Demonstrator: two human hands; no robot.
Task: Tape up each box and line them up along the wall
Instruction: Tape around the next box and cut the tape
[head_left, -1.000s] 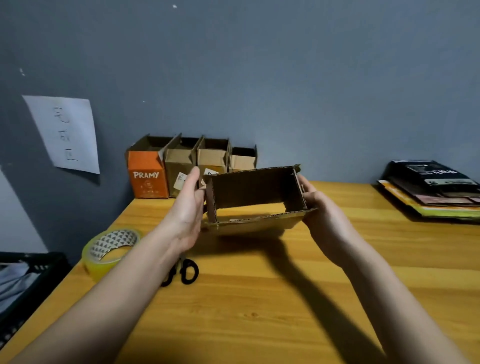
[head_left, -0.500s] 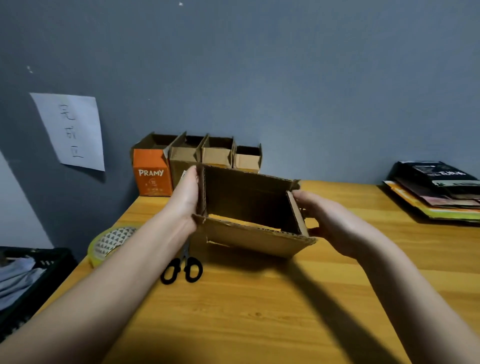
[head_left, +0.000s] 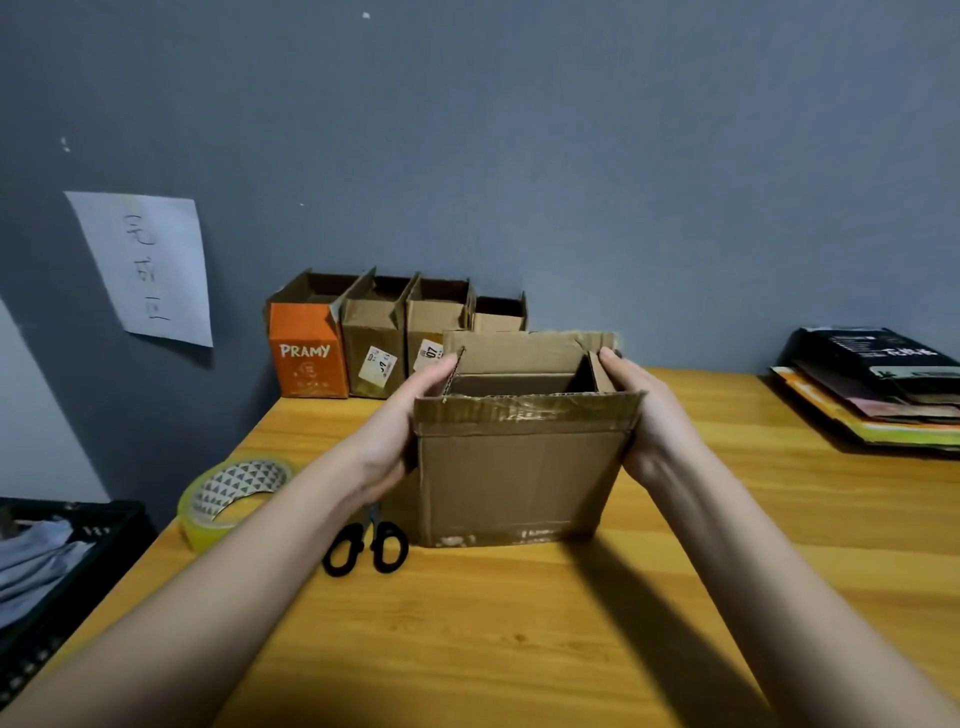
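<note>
A brown cardboard box (head_left: 519, 478) stands upright on the wooden table (head_left: 519, 649), its top flaps raised and old tape along the front flap. My left hand (head_left: 400, 431) lies flat against its left side, fingertips at the left flap. Pressed to the right side is my right hand (head_left: 649, 421), its fingertips at the right flap. A roll of clear tape (head_left: 234, 493) lies left of the box, and black scissors (head_left: 363, 551) lie just in front of it. Against the wall stands a row of open boxes: an orange one (head_left: 306, 358) and three brown ones (head_left: 434, 322).
A paper note (head_left: 150, 265) hangs on the grey wall at left. Books and packets (head_left: 878, 389) are stacked at the table's right end. Beside the left table edge sits a black crate (head_left: 78, 561) with cloth in it.
The box was held in the air on its side with its opening toward me. It has turned upright and come down onto the table, my hands still on both sides.
</note>
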